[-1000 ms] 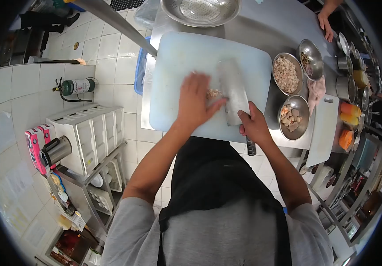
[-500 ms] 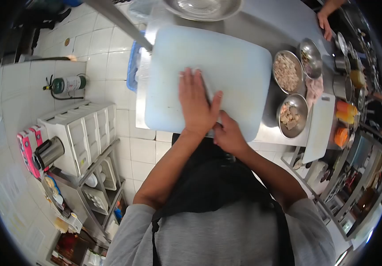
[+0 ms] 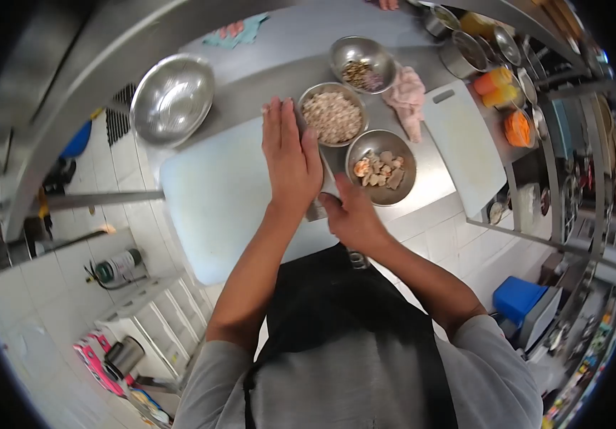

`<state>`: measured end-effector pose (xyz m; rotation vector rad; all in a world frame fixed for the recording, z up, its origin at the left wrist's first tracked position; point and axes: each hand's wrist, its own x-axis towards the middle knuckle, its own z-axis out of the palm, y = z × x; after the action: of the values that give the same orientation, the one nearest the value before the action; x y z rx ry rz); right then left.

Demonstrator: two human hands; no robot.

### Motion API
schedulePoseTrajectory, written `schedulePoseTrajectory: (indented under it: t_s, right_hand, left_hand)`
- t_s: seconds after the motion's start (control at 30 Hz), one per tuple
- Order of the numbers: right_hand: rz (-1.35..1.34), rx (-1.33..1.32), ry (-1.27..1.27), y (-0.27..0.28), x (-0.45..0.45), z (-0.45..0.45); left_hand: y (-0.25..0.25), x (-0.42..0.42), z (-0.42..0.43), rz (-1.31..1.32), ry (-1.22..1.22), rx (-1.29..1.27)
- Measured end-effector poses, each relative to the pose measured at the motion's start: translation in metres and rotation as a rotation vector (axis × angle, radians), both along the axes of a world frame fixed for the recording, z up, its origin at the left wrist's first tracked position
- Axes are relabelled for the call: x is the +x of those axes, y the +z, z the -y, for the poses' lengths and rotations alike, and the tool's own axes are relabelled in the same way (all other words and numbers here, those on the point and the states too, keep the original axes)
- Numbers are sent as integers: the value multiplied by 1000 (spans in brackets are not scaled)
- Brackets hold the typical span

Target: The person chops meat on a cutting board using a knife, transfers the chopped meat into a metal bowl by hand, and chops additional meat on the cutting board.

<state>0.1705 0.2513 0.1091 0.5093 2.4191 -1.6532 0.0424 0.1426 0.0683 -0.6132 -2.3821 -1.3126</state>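
Observation:
My right hand [image 3: 354, 214] is wrapped round the handle of a cleaver [image 3: 328, 184], whose blade stands on edge at the right side of the white cutting board [image 3: 222, 193]. Flat against the blade lies my left hand [image 3: 290, 154], fingers stretched out and pointing away from me; whether food is under the palm is hidden. Just beyond the blade is a steel bowl of chopped pale pieces [image 3: 333, 114]. A second bowl with larger chunks [image 3: 379, 170] sits right of my right hand.
A steel colander [image 3: 172, 100] stands at the back left, a bowl of mixed bits [image 3: 363, 66] at the back. Right of them lie a pink cloth [image 3: 406, 100] and a smaller board [image 3: 465, 143]. Another person's hand rests on a green cloth [image 3: 236, 34].
The view has turned towards the right. Both hands and the cleaver have moved across to the board's right side, beside the bowls. The chopped bits seen earlier on the board no longer show.

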Motion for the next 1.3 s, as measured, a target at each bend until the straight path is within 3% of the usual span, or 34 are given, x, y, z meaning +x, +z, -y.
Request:
schedulePoseTrajectory:
  t_s: [0.13,0.2,0.27,0.37,0.43,0.53,0.63,0.77,0.87,0.97,1.07,1.17,1.3]
  right_hand:
    - [67,-140,-197,11,20,-56]
    - [220,-369,-311,44,34,-78]
    - [181,-402,-386,41,60,-96]
    - [113,-464,-502,30,94,-118]
    - [87,-484,-563,31,110,-131]
    - [85,-447,-604,28,133,-148]
    - [90,-401,-606,17,148,-155]
    - [108,-450,-606,5,156,-154]
    - [89,-466,-572,1,152,-151]
    - [86,-452,-534,1,148,-150]
    - [102,-406,-500,3,141,-150]
    - [110,-374,-459,8,136,-150]
    - [53,-401,-425,16,132,-147]
  left_hand:
    - [-38,-63,-59,74,-161,-107]
    - [-41,-73,-69,46,-199,-206]
    - [-32,-66,-74,-72,-218,-286]
    - [5,-24,-66,48,-242,-325]
    - [-2,2,-52,96,-207,-295]
    - [-35,28,-39,825,-151,-158]
    - [-37,44,-53,931,-168,-305]
    - [6,66,-81,716,-160,-550]
    - [-24,70,-74,523,-155,-507]
    - [8,74,-73,762,-135,-481]
    - [-59,71,-54,842,-166,-270]
    - [-83,85,-48,586,-122,-159]
    - [-13,98,-31,570,-64,-261]
